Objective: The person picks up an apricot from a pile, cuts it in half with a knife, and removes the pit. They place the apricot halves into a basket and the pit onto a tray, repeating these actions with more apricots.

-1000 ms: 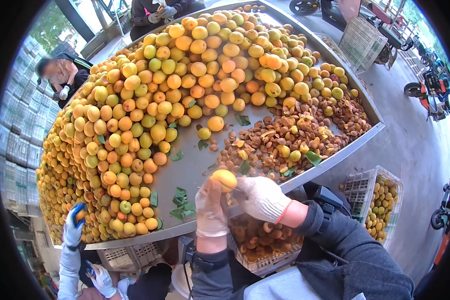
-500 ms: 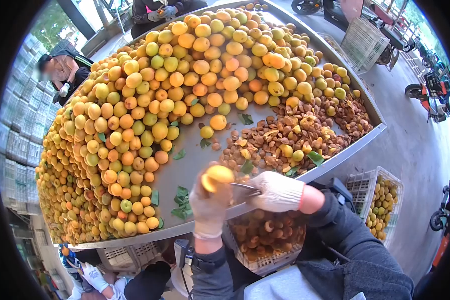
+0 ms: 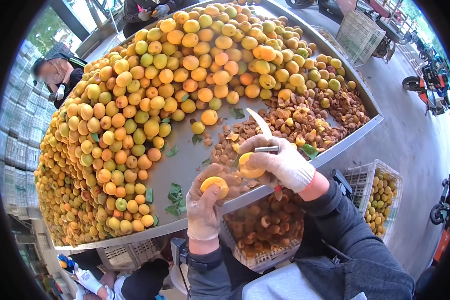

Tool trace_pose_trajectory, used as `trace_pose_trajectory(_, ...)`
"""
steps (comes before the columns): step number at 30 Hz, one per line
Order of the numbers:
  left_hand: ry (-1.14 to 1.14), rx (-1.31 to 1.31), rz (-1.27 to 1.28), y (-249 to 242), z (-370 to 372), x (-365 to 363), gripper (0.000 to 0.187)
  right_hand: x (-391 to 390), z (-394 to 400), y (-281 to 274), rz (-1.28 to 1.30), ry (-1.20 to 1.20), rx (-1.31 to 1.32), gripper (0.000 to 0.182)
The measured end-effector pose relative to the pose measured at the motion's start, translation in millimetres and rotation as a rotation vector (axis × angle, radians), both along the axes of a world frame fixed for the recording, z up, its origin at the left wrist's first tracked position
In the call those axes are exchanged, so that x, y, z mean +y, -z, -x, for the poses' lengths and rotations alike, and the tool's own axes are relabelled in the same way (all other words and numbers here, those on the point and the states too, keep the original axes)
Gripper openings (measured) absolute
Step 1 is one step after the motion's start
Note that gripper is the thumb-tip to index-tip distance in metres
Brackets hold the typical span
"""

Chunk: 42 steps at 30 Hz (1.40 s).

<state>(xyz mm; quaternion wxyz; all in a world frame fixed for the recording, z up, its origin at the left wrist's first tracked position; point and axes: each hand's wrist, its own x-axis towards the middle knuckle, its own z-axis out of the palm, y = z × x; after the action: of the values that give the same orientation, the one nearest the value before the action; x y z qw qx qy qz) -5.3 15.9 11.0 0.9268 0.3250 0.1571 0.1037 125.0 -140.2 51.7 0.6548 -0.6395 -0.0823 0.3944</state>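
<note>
An apricot half (image 3: 215,186) is pinched in the curled fingers of the gloved left hand (image 3: 205,210), its cut face turned up toward the camera, probably so that the pit side can be seen. The other half (image 3: 248,166) is cupped in the gloved right hand (image 3: 280,165), whose fingers are closed around both the fruit and the handle of a small knife (image 3: 261,131). The blade is pointed up and away from the fingers, apparently so the edge is kept clear of both gloves while the halves are drawn apart. The two halves are held just apart, over the near rim of the metal table (image 3: 185,165).

Beyond the fingertips a heap of pits (image 3: 310,120) is spread on the table, and farther beyond it whole apricots (image 3: 175,80) are piled high. Below the wrists, under the table edge, a crate of split fruit (image 3: 265,227) is set, presumably so that finished halves can be dropped straight down. Another crate of fruit (image 3: 380,197) is seen to the right of the right hand.
</note>
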Motion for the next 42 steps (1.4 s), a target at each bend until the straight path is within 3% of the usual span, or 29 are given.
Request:
trace_pose_trajectory(2, -0.008, 0.03, -0.061, 4, 3, -1, 0.045, -3, -2, 9, -0.03, 0.046, 0.032, 0.033)
trace_pose_trajectory(4, 0.283, 0.116, -0.388, 4, 9, 3, 0.057, -8, -4, 4, -0.028, 0.047, 0.044, 0.031)
trace_pose_trajectory(5, 0.287, 0.112, -0.389, 8, 7, 5, 0.057, -9, -5, 1, -0.028, 0.044, 0.056, 0.03)
trace_pose_trajectory(7, 0.52, -0.451, -1.131, 20, 3, 6, 0.056, -11, -6, 7, -0.047, 0.002, 0.001, 0.029)
trace_pose_trajectory(8, 0.521, -0.45, -1.129, 22, 4, 4, 0.056, -11, -6, 10, -0.064, -0.047, -0.049, 0.028)
trace_pose_trajectory(10, 0.324, 0.097, -0.286, 14, 6, -10, 0.069, -7, 0, -14, 0.031, -0.277, -0.05, 0.03)
trace_pose_trajectory(11, 0.169, 0.034, -0.368, 8, -6, -25, 0.076, -2, 6, -8, -0.033, -0.342, -0.065, 0.029)
trace_pose_trajectory(14, 0.263, 0.139, -0.438, 18, -7, -20, 0.088, 9, 15, 14, -0.139, -0.376, -0.268, 0.025)
trace_pose_trajectory(16, 0.314, 0.24, -0.441, 24, -2, -13, 0.077, 11, 12, -6, -0.042, -0.079, -0.151, 0.023)
trace_pose_trajectory(17, 0.272, 0.225, -0.24, 27, -3, -13, 0.071, 10, 10, -16, -0.094, 0.081, -0.023, 0.021)
trace_pose_trajectory(18, 0.229, 0.209, -0.039, 28, -4, -13, 0.065, 7, 4, -10, -0.239, 0.191, -0.008, 0.017)
trace_pose_trajectory(21, 0.231, 0.227, 0.151, 31, -8, -14, 0.056, 15, 6, -5, -0.546, 0.594, 0.053, 0.015)
trace_pose_trajectory(24, 0.181, 0.314, -0.026, 23, -14, -27, 0.063, 19, 16, -11, -0.522, 0.585, -0.05, 0.014)
trace_pose_trajectory(28, 0.241, 0.388, -0.019, 25, -18, -27, 0.064, 25, 24, 3, -0.472, 0.483, -0.409, 0.017)
trace_pose_trajectory(31, 0.232, 0.364, -0.038, 26, -22, -27, 0.063, 23, 25, 11, -0.441, 0.447, -0.526, 0.017)
trace_pose_trajectory(34, 0.168, 0.418, -0.062, 27, -24, -32, 0.056, 25, 24, 13, -0.561, 0.372, -0.433, 0.017)
trace_pose_trajectory(35, 0.138, 0.394, -0.256, 44, -21, -31, 0.053, 30, 23, 12, -0.565, 0.349, -0.613, 0.02)
trace_pose_trajectory(36, 0.106, 0.367, -0.449, 45, -22, -31, 0.049, 33, 21, 12, -0.564, 0.347, -0.613, 0.02)
trace_pose_trajectory(39, 0.111, 0.502, -0.297, 30, -28, -27, 0.043, 40, 12, 9, -0.478, 0.334, -0.429, 0.017)
trace_pose_trajectory(40, 0.11, 0.504, -0.297, 25, -30, -27, 0.043, 38, 6, 4, -0.411, 0.285, -0.219, 0.017)
trace_pose_trajectory(42, 0.121, 0.511, -0.355, 18, -33, -28, 0.041, 42, -6, 9, -0.613, 0.311, 0.22, 0.017)
